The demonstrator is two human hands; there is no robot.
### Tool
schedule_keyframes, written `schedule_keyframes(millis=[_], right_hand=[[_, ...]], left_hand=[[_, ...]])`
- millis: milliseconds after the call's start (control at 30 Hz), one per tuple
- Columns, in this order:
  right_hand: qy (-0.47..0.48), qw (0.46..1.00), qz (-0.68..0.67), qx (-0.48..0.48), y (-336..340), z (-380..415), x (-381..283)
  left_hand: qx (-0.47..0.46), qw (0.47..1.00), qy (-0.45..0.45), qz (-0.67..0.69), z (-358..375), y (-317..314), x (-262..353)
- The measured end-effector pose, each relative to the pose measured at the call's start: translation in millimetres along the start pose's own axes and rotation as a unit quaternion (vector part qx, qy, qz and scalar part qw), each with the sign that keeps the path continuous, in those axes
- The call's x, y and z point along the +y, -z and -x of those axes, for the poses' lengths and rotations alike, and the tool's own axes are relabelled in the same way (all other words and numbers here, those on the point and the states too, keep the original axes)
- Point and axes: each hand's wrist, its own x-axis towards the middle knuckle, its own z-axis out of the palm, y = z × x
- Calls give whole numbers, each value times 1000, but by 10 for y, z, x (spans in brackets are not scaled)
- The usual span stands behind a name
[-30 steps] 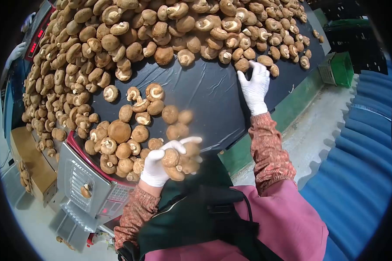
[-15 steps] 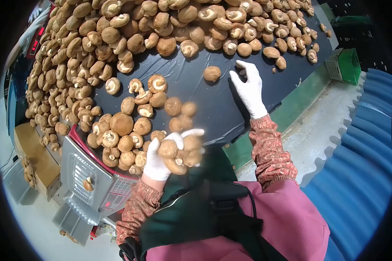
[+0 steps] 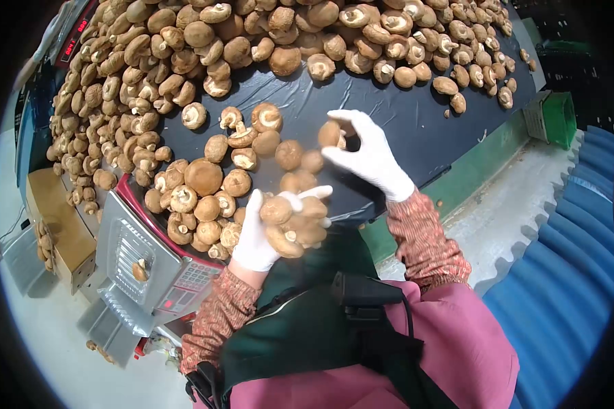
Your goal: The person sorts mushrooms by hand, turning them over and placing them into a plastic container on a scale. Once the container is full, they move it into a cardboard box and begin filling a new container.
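Several brown shiitake mushrooms (image 3: 290, 221) rest in my white-gloved left hand (image 3: 256, 235), its fingers curled around them near the table's front edge. My right hand (image 3: 365, 150), gloved as well, has its thumb and fingers around a single shiitake mushroom (image 3: 331, 135) over the dark table (image 3: 416, 136). Between my left hand and the big heap lies a loose group of mushrooms (image 3: 203, 177), some cap up, others showing pale stems. Part of this group is hidden behind my left hand.
A large mushroom heap (image 3: 184, 54) covers the table's far and left sides. At the lower left stands a scale (image 3: 177, 290) with a clear plastic tray (image 3: 133, 255) holding one mushroom. A cardboard box (image 3: 58, 221) is left of it. A green basket (image 3: 559, 119) stands at right.
My right hand has moved left and closed on the lone mushroom on the table. My left hand, still holding its mushrooms, has shifted slightly right and up in the view, which itself has moved.
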Motion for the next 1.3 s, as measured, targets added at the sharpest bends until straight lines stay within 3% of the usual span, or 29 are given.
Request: schedule_keyframes(millis=[67,133,200,233,267,333,467,533,600,667,733,767,867,933,967,1067,1300], right_hand=[[-30,990,-118,-70,125,150,-301],[-3,973,-133,-188,266,212,-530],[38,966,-122,-226,276,260,-528],[127,953,-129,-242,232,231,-417],[146,952,-105,-246,229,226,-407],[182,948,-59,-255,216,224,-404],[124,926,-154,-320,244,177,-397],[72,941,-173,-280,342,148,-429],[71,990,-76,-92,489,44,-365],[9,994,-62,86,553,-119,-130],[-35,991,-105,80,478,-266,191],[-28,997,-58,54,412,-235,209],[27,999,14,19,110,-137,-33],[122,986,104,36,-75,-118,-33],[130,983,127,33,-156,-115,0],[109,983,143,37,-372,-184,-6],[83,981,131,115,-510,-592,68]], left_hand=[[-17,999,-3,-36,5,231,34],[-54,994,-6,-90,20,345,60],[-94,986,-7,-140,51,253,52],[-127,982,-39,-136,3,317,-30],[-154,980,6,-128,24,309,2],[-113,978,2,-174,77,404,1],[-124,970,-9,-208,62,322,-1],[-148,971,14,-189,51,263,42],[-169,966,-31,-194,-8,178,-23],[-183,963,-45,-192,-35,172,-22],[-155,981,-13,-118,-54,181,-5],[-119,988,-17,-101,-54,162,-2],[-47,997,-27,-51,-39,144,8],[-32,999,-29,-24,-48,177,25],[-112,993,-19,-24,-78,302,62],[-84,996,-10,-29,-59,260,81],[-130,991,-11,-14,-36,298,95]])
